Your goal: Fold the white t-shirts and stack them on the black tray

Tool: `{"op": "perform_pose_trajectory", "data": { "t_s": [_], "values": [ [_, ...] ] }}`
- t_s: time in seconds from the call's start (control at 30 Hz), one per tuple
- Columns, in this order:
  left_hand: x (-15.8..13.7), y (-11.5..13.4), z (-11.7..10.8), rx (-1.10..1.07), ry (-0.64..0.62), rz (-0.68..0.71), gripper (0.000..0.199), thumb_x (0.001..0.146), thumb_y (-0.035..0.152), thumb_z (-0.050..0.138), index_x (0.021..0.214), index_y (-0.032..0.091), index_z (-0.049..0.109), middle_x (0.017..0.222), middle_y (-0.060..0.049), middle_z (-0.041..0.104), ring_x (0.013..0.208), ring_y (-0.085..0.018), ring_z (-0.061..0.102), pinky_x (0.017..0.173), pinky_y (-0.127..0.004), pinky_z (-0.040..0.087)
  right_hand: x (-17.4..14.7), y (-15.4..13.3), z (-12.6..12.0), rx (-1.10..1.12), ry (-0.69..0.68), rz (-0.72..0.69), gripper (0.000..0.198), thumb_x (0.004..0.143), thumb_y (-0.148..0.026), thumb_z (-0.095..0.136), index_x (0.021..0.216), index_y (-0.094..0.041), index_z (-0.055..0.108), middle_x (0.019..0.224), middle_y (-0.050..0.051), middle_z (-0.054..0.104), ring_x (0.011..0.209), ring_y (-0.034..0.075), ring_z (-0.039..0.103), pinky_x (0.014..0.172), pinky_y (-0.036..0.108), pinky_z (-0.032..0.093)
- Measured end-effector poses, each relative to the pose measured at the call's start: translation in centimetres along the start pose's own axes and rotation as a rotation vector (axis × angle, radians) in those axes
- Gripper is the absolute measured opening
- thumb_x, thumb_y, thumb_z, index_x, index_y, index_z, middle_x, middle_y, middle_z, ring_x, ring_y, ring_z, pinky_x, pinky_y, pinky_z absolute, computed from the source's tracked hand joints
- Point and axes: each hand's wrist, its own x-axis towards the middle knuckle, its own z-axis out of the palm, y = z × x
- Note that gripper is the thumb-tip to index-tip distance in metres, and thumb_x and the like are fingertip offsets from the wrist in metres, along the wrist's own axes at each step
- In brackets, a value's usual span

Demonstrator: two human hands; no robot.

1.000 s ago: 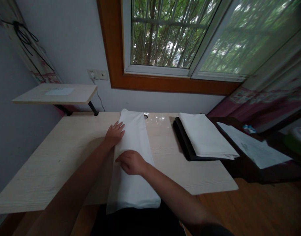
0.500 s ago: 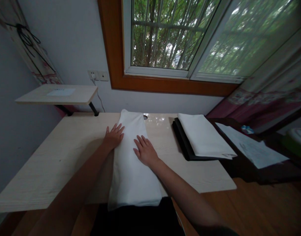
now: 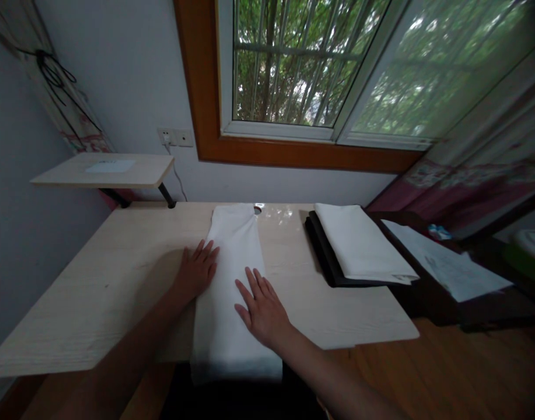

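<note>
A long folded white cloth [image 3: 232,332] lies on the pale wooden desk [image 3: 131,280], its near end hanging slightly over the front edge by my lap. My left hand [image 3: 196,269] rests with fingers spread on the cloth's left edge. Flat on its right side, around the middle, lies my right hand [image 3: 263,306], fingers stretched out. Neither hand grips anything. The far end of the cloth looks a little creased.
On the desk's right side sits a folded white cloth [image 3: 363,245] on top of a folded black cloth [image 3: 322,256]. A raised shelf [image 3: 149,169] stands at the back left. Papers [image 3: 446,262] lie on a dark surface at right. A window [image 3: 302,70] is behind.
Both hands have slid toward me along the cloth. Its far end has drawn nearer and wrinkled, and its near end reaches a bit lower over the desk's edge.
</note>
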Motion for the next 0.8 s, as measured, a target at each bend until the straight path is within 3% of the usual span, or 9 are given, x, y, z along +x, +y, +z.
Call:
{"op": "perform_pose_trajectory", "data": {
  "t_s": [0.2, 0.37, 0.57, 0.67, 0.8],
  "values": [
    [-1.7, 0.8, -1.4, 0.0, -0.011, 0.059, 0.045, 0.102, 0.036, 0.038, 0.142, 0.03, 0.058, 0.157, -0.006, 0.048, 0.154, -0.03, 0.027, 0.123, -0.068, 0.015, -2.4, -1.9, -1.1, 0.032, -0.008, 0.005, 0.064, 0.093, -0.053, 0.064, 0.151, -0.03, 0.048, 0.164, 0.013, 0.033, 0.147, 0.041, 0.038, 0.106, 0.058, 0.048],
    [0.2, 0.2, -2.1, -0.043, 0.028, 0.098, 0.04, 0.102, 0.032, 0.039, 0.128, 0.027, 0.068, 0.138, -0.009, 0.066, 0.147, -0.028, 0.04, 0.126, -0.063, 0.016, 0.6, -0.2, -2.8, 0.121, -0.005, 0.03, 0.042, 0.1, -0.04, 0.056, 0.141, -0.031, 0.059, 0.15, 0.01, 0.054, 0.129, 0.035, 0.058, 0.102, 0.057, 0.051],
    [5.3, 1.2, -1.0, -0.018, 0.052, 0.147, 0.047, 0.1, 0.024, 0.036, 0.142, 0.018, 0.057, 0.154, -0.01, 0.052, 0.148, -0.026, 0.039, 0.126, -0.052, 0.024, 7.5, 3.9, -0.9, 0.106, 0.071, -0.029, 0.042, 0.103, -0.028, 0.048, 0.141, -0.015, 0.059, 0.153, 0.014, 0.051, 0.142, 0.028, 0.046, 0.119, 0.047, 0.039],
    [7.3, 1.6, 0.2, -0.02, 0.058, 0.087, 0.05, 0.101, 0.024, 0.034, 0.148, 0.019, 0.051, 0.158, -0.01, 0.047, 0.15, -0.025, 0.036, 0.124, -0.053, 0.024, 10.0, 4.9, 1.1, 0.081, 0.045, -0.066, 0.045, 0.104, -0.029, 0.047, 0.145, -0.012, 0.055, 0.158, 0.015, 0.044, 0.148, 0.027, 0.039, 0.123, 0.045, 0.032],
    [8.2, 0.9, 1.7, -0.034, 0.05, -0.062, 0.052, 0.103, 0.032, 0.031, 0.152, 0.022, 0.045, 0.163, -0.01, 0.038, 0.153, -0.025, 0.031, 0.124, -0.058, 0.021, 10.8, 5.6, 2.7, 0.052, 0.003, -0.043, 0.054, 0.103, -0.04, 0.05, 0.151, -0.015, 0.048, 0.163, 0.016, 0.034, 0.152, 0.029, 0.032, 0.122, 0.05, 0.031]
  ]
}}
